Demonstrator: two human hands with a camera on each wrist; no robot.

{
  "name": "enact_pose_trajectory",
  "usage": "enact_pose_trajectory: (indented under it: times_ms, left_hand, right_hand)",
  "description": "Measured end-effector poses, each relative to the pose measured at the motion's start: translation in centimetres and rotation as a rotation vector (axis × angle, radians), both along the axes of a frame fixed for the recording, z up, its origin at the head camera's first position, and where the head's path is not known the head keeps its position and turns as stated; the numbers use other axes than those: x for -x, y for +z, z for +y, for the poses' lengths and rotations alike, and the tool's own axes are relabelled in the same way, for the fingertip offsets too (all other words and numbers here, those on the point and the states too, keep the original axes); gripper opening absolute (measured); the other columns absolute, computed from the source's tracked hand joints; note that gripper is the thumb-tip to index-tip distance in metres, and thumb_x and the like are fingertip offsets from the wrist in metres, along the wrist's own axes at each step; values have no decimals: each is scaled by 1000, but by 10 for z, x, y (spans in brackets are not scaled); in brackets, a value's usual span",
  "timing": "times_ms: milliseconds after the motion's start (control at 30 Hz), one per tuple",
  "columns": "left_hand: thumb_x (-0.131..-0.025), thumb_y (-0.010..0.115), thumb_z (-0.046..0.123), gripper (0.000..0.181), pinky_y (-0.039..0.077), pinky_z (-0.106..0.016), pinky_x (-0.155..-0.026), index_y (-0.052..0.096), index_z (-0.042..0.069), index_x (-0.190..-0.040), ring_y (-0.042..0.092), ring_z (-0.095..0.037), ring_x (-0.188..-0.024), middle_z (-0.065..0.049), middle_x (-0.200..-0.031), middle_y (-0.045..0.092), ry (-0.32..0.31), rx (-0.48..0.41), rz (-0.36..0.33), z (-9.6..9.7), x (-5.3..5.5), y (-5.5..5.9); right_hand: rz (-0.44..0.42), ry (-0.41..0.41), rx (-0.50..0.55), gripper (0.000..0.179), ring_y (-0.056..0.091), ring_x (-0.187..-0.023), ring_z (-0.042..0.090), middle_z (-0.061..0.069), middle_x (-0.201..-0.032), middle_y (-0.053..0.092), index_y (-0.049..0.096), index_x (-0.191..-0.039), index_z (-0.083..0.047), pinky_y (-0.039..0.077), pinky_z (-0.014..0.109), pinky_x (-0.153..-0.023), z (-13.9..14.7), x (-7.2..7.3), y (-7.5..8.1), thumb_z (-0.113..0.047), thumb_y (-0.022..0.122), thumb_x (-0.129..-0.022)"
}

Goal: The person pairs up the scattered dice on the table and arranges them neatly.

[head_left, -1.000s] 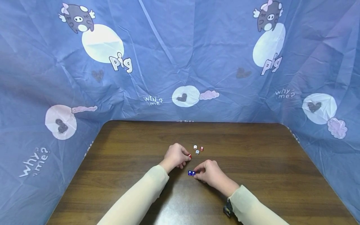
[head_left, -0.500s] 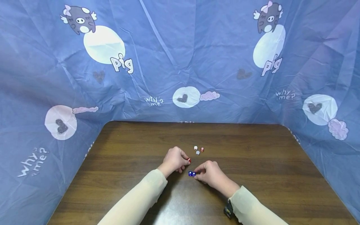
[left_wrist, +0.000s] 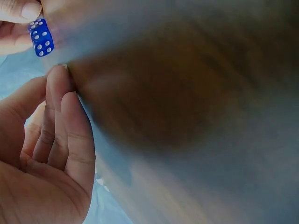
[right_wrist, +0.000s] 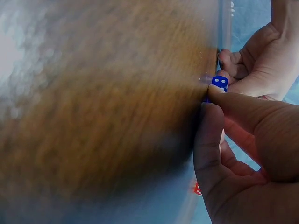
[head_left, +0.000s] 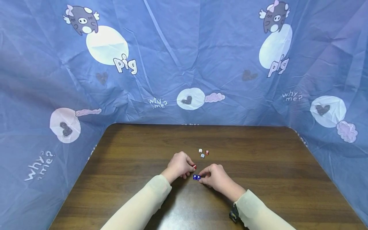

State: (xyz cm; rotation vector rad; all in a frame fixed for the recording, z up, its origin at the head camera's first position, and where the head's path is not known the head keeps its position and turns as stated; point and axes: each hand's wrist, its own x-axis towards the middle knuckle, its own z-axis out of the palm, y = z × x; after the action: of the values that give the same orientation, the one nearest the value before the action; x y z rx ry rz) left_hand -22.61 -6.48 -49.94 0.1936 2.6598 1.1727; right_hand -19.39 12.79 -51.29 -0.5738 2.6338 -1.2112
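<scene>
In the head view my left hand [head_left: 179,164] pinches a red die [head_left: 194,166] between thumb and fingertips. Just below and to the right of it, two blue dice stand side by side on the table: a left blue die [head_left: 195,177] and a right blue die [head_left: 198,177]. My right hand [head_left: 215,177] holds the right one at its side with thumb and forefinger. The left wrist view shows a blue die [left_wrist: 41,37] beside the right hand's fingertips; the red die is hidden there. A blue die [right_wrist: 219,82] also shows beyond the right fingertips in the right wrist view.
Beyond the hands lie a white die [head_left: 200,150], a second white die [head_left: 202,156] and another red die [head_left: 207,152]. The brown wooden table [head_left: 129,143] ends at a blue printed curtain [head_left: 161,64] behind and on both sides.
My left hand has brought the red die toward me, down close behind the blue dice. The right hand stays in place on the right blue die.
</scene>
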Motion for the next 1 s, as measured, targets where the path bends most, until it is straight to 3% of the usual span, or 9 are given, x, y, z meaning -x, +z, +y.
enact_pose_trajectory:
  times_ms: [533, 1000]
  left_hand:
    - [-81, 87, 9, 9, 49, -26, -36, 79, 14, -80, 64, -19, -41, -3, -51, 64, -3, 21, 3, 3, -5, 2]
    - [-81, 86, 4, 10, 53, -31, -37, 78, 10, -79, 65, -22, -43, -7, -53, 64, -16, -80, -6, 2, -4, -4]
  right_hand:
    - [-2, 7, -8, 12, 55, -46, 7, -6, -55, 61, 79, -91, -7, 46, 24, -41, 3, 2, 1, -3, 85, -81]
    - [7, 9, -3, 12, 54, -45, 6, -5, -54, 61, 79, -90, -6, 45, 24, -40, 2, 1, 2, -2, 85, -81]
